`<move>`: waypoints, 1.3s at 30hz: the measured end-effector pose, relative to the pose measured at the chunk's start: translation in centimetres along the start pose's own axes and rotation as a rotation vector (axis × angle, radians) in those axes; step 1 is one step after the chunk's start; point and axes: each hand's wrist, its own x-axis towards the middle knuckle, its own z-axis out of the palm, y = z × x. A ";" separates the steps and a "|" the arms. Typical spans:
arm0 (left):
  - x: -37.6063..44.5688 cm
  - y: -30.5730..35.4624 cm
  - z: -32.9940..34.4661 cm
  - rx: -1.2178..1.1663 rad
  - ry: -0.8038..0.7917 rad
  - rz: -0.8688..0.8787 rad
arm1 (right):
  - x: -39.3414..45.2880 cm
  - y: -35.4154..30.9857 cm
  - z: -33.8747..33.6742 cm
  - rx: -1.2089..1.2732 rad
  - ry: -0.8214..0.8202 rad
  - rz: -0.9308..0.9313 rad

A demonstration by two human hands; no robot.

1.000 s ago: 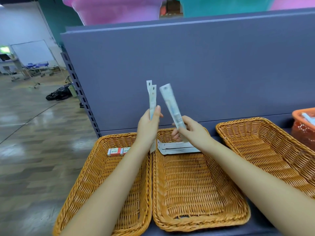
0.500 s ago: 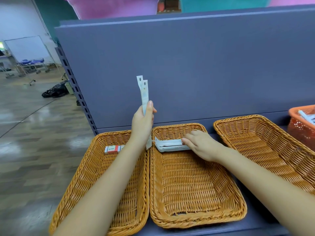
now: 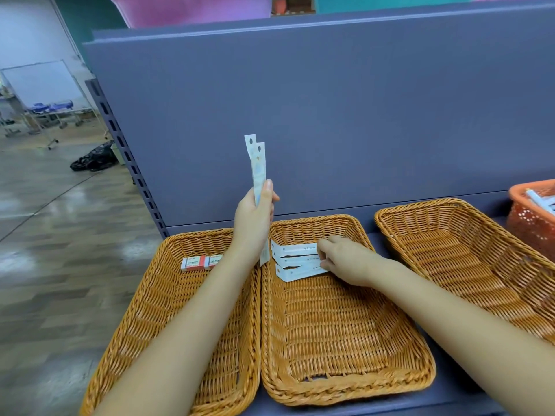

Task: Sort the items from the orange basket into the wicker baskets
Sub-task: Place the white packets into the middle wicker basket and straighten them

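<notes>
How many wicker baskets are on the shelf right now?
3, side by side: the left basket holding small boxes, the middle basket with white packets, and the right basket, partly cut off by the frame edge.

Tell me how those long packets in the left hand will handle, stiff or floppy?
The packets are probably fairly stiff: they stand upright above the left hand without drooping. They are likely light, since a finger pinch holds both. Being flat and thin, they shouldn't roll.
</notes>
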 end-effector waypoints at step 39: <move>-1.3 0.0 1.8 0.248 -0.180 0.016 | -0.2 -4.4 -1.6 0.964 0.258 0.071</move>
